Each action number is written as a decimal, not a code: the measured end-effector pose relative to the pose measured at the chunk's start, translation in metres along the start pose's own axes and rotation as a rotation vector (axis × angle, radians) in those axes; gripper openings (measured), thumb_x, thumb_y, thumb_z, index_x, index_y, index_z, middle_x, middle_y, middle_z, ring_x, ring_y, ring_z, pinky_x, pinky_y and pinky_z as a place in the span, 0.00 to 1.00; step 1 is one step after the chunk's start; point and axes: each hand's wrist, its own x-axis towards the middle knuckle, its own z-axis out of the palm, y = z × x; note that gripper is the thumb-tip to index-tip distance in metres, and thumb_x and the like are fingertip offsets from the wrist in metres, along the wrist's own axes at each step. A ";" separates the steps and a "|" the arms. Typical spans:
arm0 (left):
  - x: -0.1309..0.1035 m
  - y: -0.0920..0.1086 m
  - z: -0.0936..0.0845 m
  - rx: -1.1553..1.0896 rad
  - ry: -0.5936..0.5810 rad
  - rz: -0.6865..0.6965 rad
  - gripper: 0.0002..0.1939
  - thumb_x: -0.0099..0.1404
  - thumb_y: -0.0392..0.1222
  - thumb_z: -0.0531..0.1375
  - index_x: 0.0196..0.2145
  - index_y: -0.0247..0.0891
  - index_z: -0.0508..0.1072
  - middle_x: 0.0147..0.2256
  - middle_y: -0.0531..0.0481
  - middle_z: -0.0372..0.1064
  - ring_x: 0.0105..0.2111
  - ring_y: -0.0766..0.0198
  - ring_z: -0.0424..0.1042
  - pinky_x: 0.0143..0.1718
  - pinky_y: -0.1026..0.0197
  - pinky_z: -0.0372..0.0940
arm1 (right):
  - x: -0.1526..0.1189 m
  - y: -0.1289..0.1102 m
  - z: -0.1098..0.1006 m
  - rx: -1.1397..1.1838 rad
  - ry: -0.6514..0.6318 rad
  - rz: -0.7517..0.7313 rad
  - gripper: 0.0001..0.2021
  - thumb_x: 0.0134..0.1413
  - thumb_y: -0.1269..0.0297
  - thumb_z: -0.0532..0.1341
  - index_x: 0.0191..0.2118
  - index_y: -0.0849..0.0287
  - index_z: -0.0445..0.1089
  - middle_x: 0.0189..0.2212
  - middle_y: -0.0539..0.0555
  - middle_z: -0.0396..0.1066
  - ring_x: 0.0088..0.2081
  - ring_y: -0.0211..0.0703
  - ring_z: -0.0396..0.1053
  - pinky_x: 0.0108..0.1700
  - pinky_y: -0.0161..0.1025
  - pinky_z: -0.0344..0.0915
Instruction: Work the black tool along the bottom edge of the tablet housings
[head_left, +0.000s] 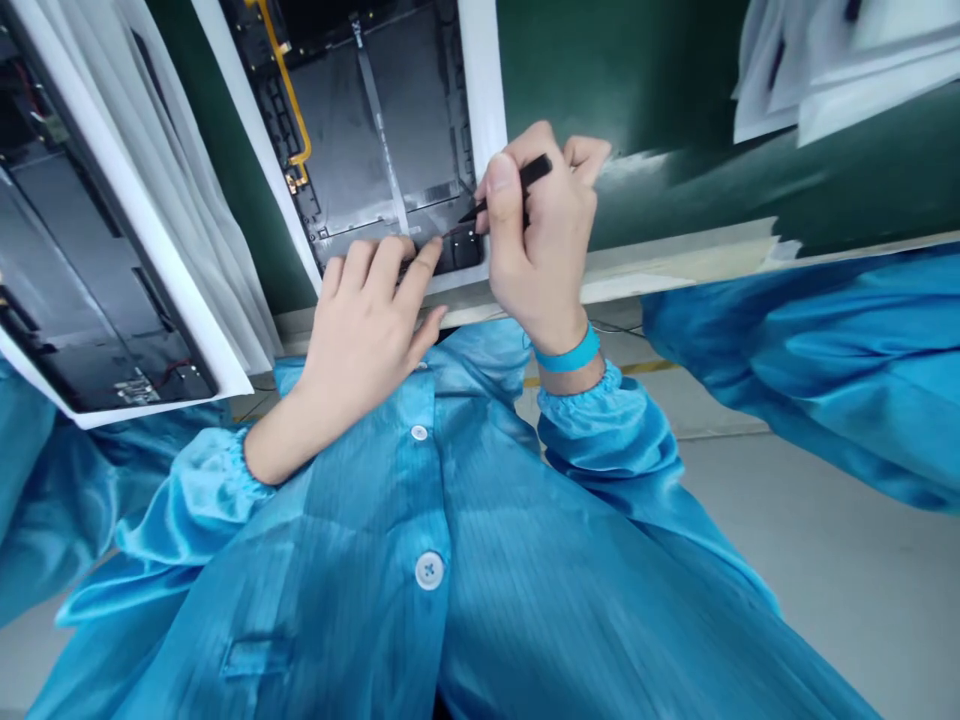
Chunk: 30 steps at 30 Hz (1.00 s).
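Note:
An opened tablet housing (330, 120) lies on a white sheet on the green bench, its dark inside facing up. A yellow-orange flex cable (279, 75) runs along its left side, and a grey ribbon cable (381, 130) down its middle. My left hand (371, 320) rests on the near edge of the housing, fingers stretched out, the index fingertip close to the near right part. In my right hand (544, 225) are black tweezers (534, 172), gripped like a pen. Their dark tip points down at the near right corner of the housing, beside my left index finger.
Another opened tablet housing (67, 250) on white paper stands at the left, beside a stack of white sheets (202, 200). More white sheets (840, 80) lie at the back right. Worn tape (690, 262) lines the bench's front edge. Blue-sleeved people (840, 350) are at both sides.

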 end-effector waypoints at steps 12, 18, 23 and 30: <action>0.008 -0.011 0.004 -0.032 0.015 0.038 0.29 0.83 0.49 0.51 0.77 0.46 0.64 0.63 0.34 0.72 0.65 0.31 0.67 0.66 0.32 0.61 | 0.001 0.000 0.003 -0.039 0.020 -0.076 0.27 0.82 0.39 0.38 0.35 0.47 0.60 0.31 0.54 0.72 0.40 0.55 0.69 0.57 0.62 0.66; 0.011 -0.011 0.005 0.038 0.037 0.068 0.29 0.81 0.48 0.54 0.76 0.49 0.63 0.60 0.36 0.73 0.61 0.33 0.71 0.62 0.33 0.65 | 0.001 -0.002 0.001 -0.108 0.013 -0.059 0.28 0.81 0.38 0.36 0.35 0.45 0.60 0.33 0.53 0.74 0.42 0.58 0.71 0.58 0.64 0.66; 0.013 -0.014 0.003 0.057 0.057 0.083 0.28 0.79 0.47 0.57 0.74 0.54 0.66 0.58 0.37 0.74 0.59 0.34 0.71 0.60 0.30 0.67 | 0.002 -0.002 0.002 -0.068 0.030 -0.087 0.25 0.82 0.41 0.39 0.34 0.46 0.57 0.35 0.53 0.76 0.39 0.56 0.69 0.56 0.60 0.64; 0.018 -0.020 0.000 0.034 0.047 0.104 0.26 0.81 0.50 0.56 0.73 0.58 0.69 0.60 0.37 0.74 0.60 0.33 0.71 0.62 0.24 0.65 | 0.000 -0.001 -0.001 0.006 -0.010 -0.065 0.23 0.81 0.42 0.42 0.35 0.43 0.62 0.32 0.53 0.74 0.42 0.59 0.69 0.58 0.58 0.62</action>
